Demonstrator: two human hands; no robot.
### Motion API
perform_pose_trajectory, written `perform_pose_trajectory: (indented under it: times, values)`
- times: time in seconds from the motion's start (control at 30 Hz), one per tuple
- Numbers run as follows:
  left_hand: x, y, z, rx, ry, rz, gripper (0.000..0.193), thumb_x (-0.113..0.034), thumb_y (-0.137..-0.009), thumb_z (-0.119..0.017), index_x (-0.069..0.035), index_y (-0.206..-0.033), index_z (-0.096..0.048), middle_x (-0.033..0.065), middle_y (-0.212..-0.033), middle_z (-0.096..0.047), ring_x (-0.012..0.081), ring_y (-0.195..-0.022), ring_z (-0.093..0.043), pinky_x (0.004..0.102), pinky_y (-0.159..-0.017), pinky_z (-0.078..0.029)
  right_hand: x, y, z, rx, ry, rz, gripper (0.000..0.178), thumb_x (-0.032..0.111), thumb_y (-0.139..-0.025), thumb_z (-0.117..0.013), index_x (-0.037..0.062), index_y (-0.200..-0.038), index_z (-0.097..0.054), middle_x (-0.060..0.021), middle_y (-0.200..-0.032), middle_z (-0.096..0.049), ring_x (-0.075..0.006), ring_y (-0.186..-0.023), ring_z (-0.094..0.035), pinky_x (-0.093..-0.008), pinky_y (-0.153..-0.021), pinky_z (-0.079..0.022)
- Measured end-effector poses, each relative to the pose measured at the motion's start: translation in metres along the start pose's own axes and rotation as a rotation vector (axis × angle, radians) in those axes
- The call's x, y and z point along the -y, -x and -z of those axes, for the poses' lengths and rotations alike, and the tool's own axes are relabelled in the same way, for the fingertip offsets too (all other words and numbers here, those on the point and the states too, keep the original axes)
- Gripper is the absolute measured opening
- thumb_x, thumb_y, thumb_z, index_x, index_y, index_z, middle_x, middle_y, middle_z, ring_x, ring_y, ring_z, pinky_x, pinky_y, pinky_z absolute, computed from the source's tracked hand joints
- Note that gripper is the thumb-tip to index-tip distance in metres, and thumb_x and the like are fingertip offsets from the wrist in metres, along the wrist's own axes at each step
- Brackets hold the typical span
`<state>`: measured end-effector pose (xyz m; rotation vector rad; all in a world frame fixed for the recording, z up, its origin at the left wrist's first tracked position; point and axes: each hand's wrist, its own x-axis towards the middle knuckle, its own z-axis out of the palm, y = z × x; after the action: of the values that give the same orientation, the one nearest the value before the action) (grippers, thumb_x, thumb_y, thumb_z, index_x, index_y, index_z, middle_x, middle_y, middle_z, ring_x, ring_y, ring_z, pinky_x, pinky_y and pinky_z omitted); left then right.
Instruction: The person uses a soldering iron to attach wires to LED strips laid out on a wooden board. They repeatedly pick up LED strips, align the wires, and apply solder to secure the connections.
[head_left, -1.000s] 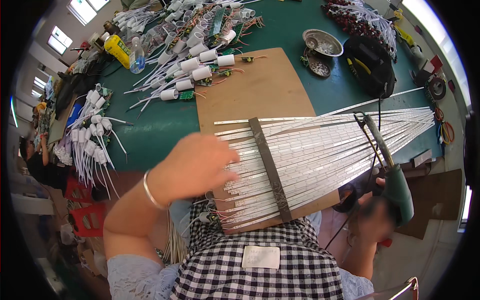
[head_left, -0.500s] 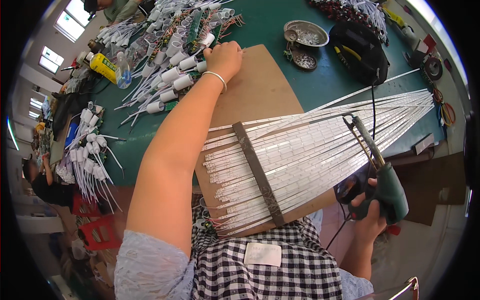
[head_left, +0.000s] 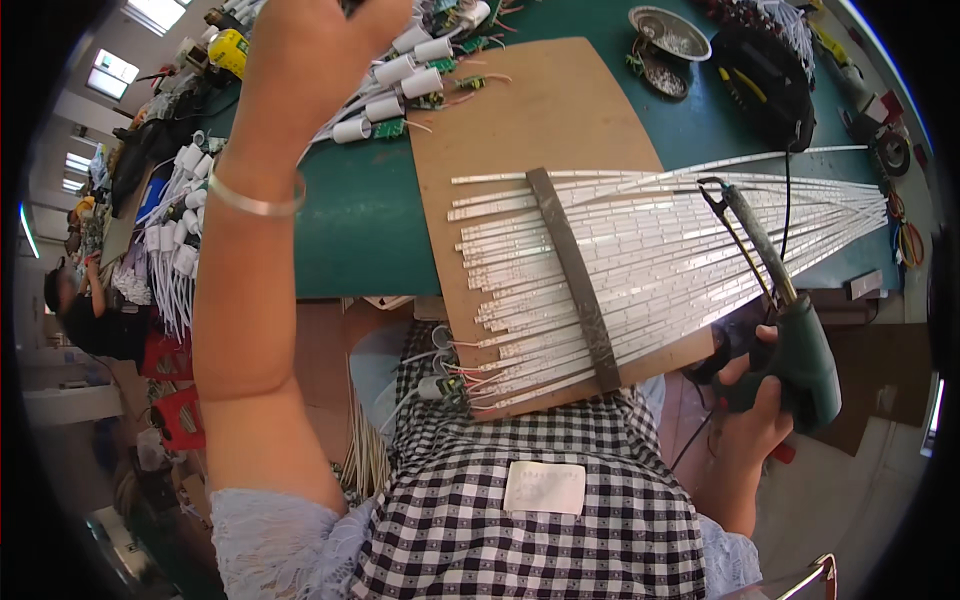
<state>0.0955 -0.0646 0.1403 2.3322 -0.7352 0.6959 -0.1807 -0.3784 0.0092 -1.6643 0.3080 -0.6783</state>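
Note:
My left hand is raised at the top edge, over the pile of white plastic tubes with green circuit boards and wires. Its fingers are mostly cut off by the frame, so what they hold is hidden. On the right, my right hand grips a green soldering gun, its long tip pointing up over the LED strips. Those white strips lie fanned out on a brown board, crossed by a dark flat bar. Wired tubes hang by the strips' near ends.
Metal dishes with bits of metal stand on the green table, beside a black bag. A yellow bottle is at the back left. More white tubes hang over the left edge. Another person sits far left.
My left hand has moved left and up from the near tubes beside the board toward the top edge. The view has shifted, and my right hand still holds the soldering gun.

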Motion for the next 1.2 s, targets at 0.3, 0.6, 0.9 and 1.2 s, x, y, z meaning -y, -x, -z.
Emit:
perform_pose_trajectory:
  times: [0.3, 0.6, 0.9, 1.2]
  values:
    - [-0.069, 0.198, -0.021, 0.516, 0.084, 0.185, 0.009, -0.01, -0.072, -0.067, -0.012, -0.074, -0.058, 0.0006, -0.082, -0.059, 0.0218, -0.089, -0.053, 0.0394, -0.088, -0.029, 0.003, 0.047, 0.016, 0.438, -0.205, -0.417, 0.069, 0.046, -0.085, -0.066, -0.0059, -0.126, -0.047, -0.0102, -0.086, -0.062, -0.0151, -0.063, -0.059, -0.0235, -0.054, -0.044]
    - [-0.082, 0.22, -0.033, 0.371, -0.038, 0.156, 0.011, -0.012, -0.07, -0.07, -0.013, -0.074, -0.06, -0.0001, -0.102, -0.059, 0.0257, -0.108, -0.048, 0.0457, -0.094, -0.023, 0.004, 0.049, 0.012, 0.669, 0.144, -0.223, 0.043, 0.042, -0.087, -0.06, 0.001, -0.1, -0.063, -0.0067, -0.076, -0.067, -0.018, -0.067, -0.064, -0.0325, -0.066, -0.05]
    - [-0.073, 0.225, -0.027, 0.3, -0.126, -0.165, 0.011, -0.013, -0.071, -0.068, -0.015, -0.082, -0.068, -0.007, -0.076, -0.057, 0.0141, -0.081, -0.055, 0.0439, -0.091, -0.024, 0.002, 0.054, 0.003, 0.643, 0.128, -0.138, 0.05, 0.045, -0.086, -0.059, -0.0031, -0.101, -0.058, -0.0068, -0.072, -0.064, -0.0141, -0.062, -0.059, -0.0265, -0.057, -0.047]
    - [-0.073, 0.23, -0.032, 0.325, -0.127, -0.21, 0.013, -0.012, -0.073, -0.064, -0.014, -0.085, -0.068, -0.0064, -0.076, -0.057, 0.0131, -0.078, -0.055, 0.0415, -0.089, -0.025, -0.009, 0.061, 0.017, 0.826, -0.07, -0.209, 0.046, 0.016, -0.082, -0.069, -0.0081, -0.117, -0.054, -0.0214, -0.116, -0.059, -0.0267, -0.103, -0.062, -0.034, -0.088, -0.051]
